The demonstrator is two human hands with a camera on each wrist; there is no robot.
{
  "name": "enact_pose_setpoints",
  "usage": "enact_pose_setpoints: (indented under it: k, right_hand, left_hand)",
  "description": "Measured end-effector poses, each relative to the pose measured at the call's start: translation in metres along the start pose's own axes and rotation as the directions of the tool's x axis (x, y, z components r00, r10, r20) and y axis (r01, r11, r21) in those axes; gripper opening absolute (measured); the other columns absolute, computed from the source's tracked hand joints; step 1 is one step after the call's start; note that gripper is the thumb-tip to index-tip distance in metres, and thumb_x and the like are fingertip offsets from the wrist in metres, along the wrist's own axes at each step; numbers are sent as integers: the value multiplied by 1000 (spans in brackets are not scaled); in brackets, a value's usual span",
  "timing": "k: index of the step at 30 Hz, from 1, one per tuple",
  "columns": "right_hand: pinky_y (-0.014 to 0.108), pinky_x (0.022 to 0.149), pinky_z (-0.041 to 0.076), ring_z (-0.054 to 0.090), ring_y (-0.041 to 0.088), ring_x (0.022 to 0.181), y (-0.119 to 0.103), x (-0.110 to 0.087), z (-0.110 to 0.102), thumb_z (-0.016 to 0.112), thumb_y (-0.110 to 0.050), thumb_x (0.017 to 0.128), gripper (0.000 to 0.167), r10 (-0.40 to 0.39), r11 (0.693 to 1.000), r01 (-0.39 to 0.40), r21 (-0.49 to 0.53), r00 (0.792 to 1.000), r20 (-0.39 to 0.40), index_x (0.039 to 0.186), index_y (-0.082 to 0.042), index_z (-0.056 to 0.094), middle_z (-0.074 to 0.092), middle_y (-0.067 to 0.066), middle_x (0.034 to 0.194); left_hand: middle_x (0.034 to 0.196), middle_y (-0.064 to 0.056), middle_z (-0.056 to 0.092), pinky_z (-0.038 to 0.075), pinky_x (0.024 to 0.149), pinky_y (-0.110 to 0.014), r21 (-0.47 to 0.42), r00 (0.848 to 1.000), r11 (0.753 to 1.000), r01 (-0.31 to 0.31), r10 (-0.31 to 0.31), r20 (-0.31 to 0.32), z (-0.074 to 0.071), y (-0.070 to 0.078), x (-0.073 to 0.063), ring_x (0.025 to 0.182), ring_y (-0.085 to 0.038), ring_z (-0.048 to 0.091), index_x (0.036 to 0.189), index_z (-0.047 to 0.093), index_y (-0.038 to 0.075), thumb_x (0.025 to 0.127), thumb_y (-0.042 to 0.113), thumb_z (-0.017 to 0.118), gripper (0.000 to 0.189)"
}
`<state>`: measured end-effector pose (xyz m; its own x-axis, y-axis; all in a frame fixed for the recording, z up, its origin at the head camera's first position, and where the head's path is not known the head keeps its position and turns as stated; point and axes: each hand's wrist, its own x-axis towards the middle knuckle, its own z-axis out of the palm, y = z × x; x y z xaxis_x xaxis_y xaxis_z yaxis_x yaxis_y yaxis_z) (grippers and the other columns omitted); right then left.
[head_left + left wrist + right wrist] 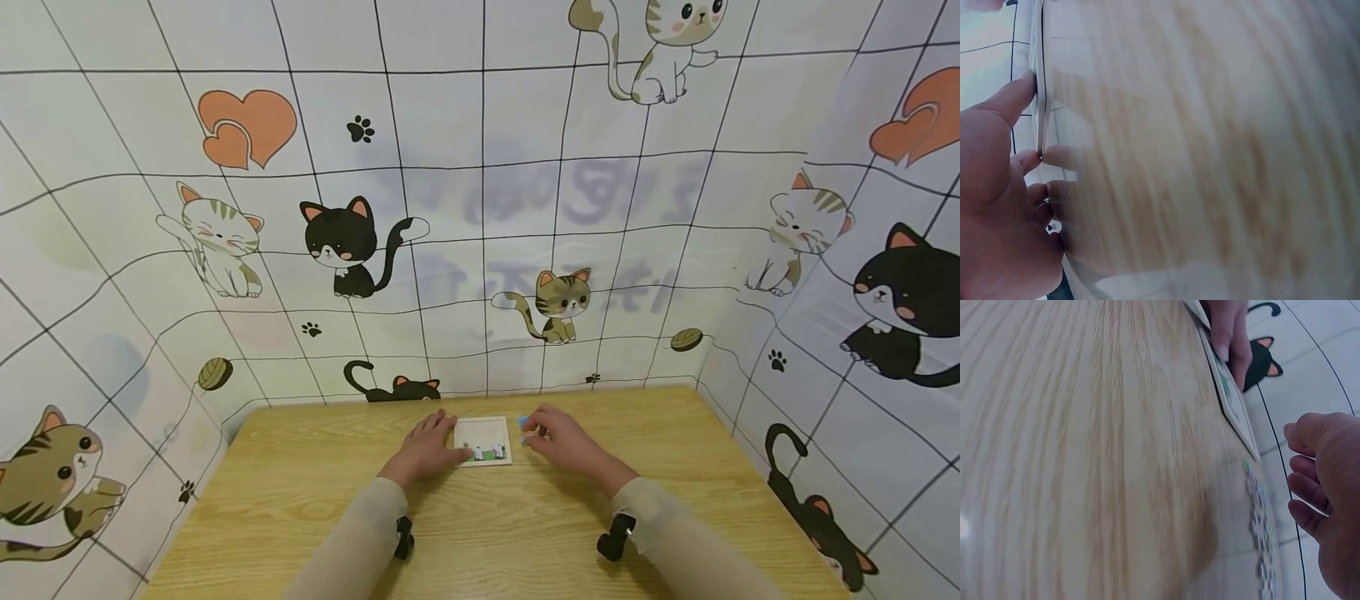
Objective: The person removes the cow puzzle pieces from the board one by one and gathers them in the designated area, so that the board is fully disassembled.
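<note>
A white-framed jigsaw puzzle board (480, 432) lies on the table, with picture pieces in green and white along its near edge. My left hand (429, 450) rests at its left side, the thumb over the near-left pieces and the other fingers along the left edge. In the left wrist view, the thumb and a fingertip of that hand (997, 181) touch the thin board edge. Right of the board, my right hand (558, 437) hovers with loosely bent fingers beside blue pieces (522, 422). Its view shows the hand (1329, 494) above several loose jigsaw pieces (1260, 531), nothing visible between the fingers.
The wooden table (315, 517) ends at a back edge against a white grid-patterned cloth wall (450, 250) printed with cats and hearts. Similar cloth closes off both sides. A black wrist camera mount (617, 536) sits on the right sleeve, another (404, 537) on the left.
</note>
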<state>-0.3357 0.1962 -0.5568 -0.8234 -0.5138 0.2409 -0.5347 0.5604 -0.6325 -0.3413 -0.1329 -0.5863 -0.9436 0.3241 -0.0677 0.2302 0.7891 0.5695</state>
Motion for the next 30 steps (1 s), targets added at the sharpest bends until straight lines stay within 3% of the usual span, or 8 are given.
enact_pose_setpoints:
  k: [11,17,25,30]
  right_hand:
    - [36,81,58,60,15,95,-23,24,23,74,-12,109,15,-46,999,47,-10,995,85,120,-3,76,65,5,115]
    - [35,80,56,59,15,94,-29,34,33,74,-13,109,17,-16,1000,17,-13,993,117,123,-3,77,63,1,112]
    - [34,78,57,61,13,86,-47,48,50,76,-11,106,34,-29,998,37,-44,983,180,137,2,70,63,14,119]
    - [30,80,56,59,8,86,-50,56,61,76,-16,106,45,-24,997,43,-71,970,241,146,2,65,60,12,124]
  left_hand:
    - [182,-20,22,15,127,-76,-9,999,1000,16,-16,34,-2,0,2,164,-53,17,172,42,13,95,73,75,103]
    - [182,-21,21,19,128,-74,17,996,1000,12,-14,83,-16,11,-7,165,-53,18,173,39,10,91,64,85,108]
    - [183,-18,18,19,129,-73,16,995,1000,13,-14,100,-19,9,-7,166,-51,17,174,38,13,89,59,89,109]
    - [182,-22,19,21,127,-75,44,995,999,-12,8,96,-23,15,-12,165,-53,19,173,39,10,92,57,88,106]
